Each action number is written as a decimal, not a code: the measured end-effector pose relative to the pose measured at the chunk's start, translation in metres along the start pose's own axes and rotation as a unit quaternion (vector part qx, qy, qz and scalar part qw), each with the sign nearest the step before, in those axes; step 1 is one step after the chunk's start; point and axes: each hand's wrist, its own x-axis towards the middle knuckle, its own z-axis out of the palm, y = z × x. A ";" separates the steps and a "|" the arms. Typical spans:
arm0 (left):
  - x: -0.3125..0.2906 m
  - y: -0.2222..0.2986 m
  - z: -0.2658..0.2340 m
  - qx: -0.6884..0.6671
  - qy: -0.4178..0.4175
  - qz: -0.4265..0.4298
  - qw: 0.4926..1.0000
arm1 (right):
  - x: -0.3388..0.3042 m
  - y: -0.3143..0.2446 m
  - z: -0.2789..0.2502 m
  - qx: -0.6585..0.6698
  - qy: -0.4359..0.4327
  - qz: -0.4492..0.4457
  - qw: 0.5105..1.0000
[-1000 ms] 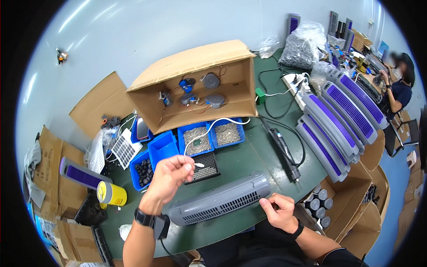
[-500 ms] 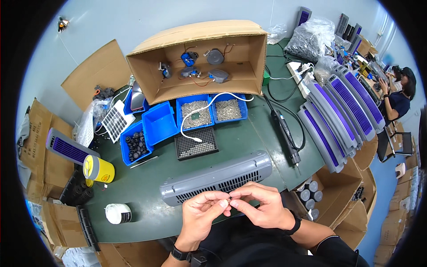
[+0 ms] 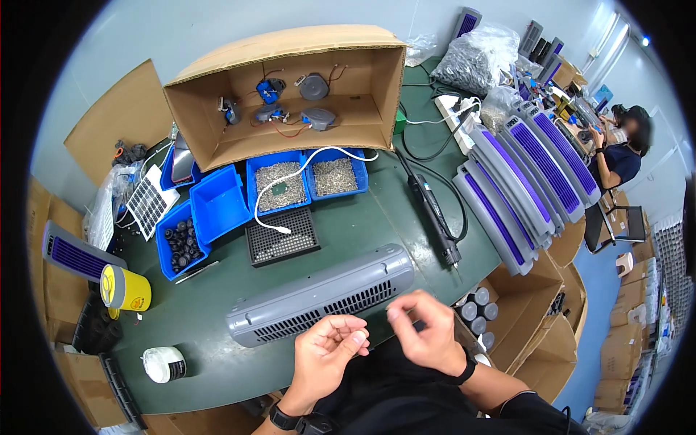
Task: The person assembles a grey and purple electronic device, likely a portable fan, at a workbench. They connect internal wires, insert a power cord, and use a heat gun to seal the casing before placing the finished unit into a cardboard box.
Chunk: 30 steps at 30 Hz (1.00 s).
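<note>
My left hand (image 3: 328,353) is closed in a pinch, its fingertips together in front of the grey slotted housing (image 3: 319,291) on the green table. Whatever it holds, if anything, is too small to make out. To its right and apart from it, my right hand (image 3: 429,335) is also closed, thumb against curled fingers; what lies in it is hidden. The housing lies lengthwise just beyond both hands, its black vent slots facing me. Behind it sits a black perforated tray (image 3: 283,237), with a white cable plug resting over it.
Two blue bins (image 3: 248,179) hold small metal screws; another bin (image 3: 161,254) holds black knobs. An open cardboard box (image 3: 210,138) with motor parts stands behind. An electric screwdriver (image 3: 438,225) and stacked purple-grey housings (image 3: 500,217) are right. A white jar (image 3: 156,365) stands left. A co-worker (image 3: 616,156) sits far right.
My hands have drawn apart from a joint pinch; the right has moved off to the right. The whole view has shifted, so the table things appear further left.
</note>
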 end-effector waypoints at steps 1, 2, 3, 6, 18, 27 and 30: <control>0.002 -0.004 -0.002 -0.004 0.004 -0.011 1.000 | -0.001 0.007 0.001 -0.007 0.033 0.070 0.997; 0.002 -0.008 -0.004 -0.013 0.005 -0.016 1.000 | -0.001 0.016 0.003 -0.015 0.045 0.083 0.995; 0.003 -0.012 -0.006 -0.022 0.006 -0.022 1.000 | 0.000 0.020 0.004 -0.023 0.057 0.097 0.993; 0.000 -0.015 -0.009 -0.043 0.016 -0.037 0.998 | 0.003 0.018 0.007 -0.062 0.053 0.078 0.994; -0.010 -0.014 -0.018 -0.016 0.027 -0.014 0.999 | 0.005 0.019 0.009 -0.120 0.065 0.023 0.990; -0.012 -0.014 -0.024 -0.033 -0.004 0.037 0.999 | 0.002 -0.012 -0.002 0.037 -0.122 0.063 0.990; -0.016 -0.010 -0.027 -0.003 -0.011 0.041 0.999 | 0.007 -0.022 0.005 0.117 -0.232 0.024 0.965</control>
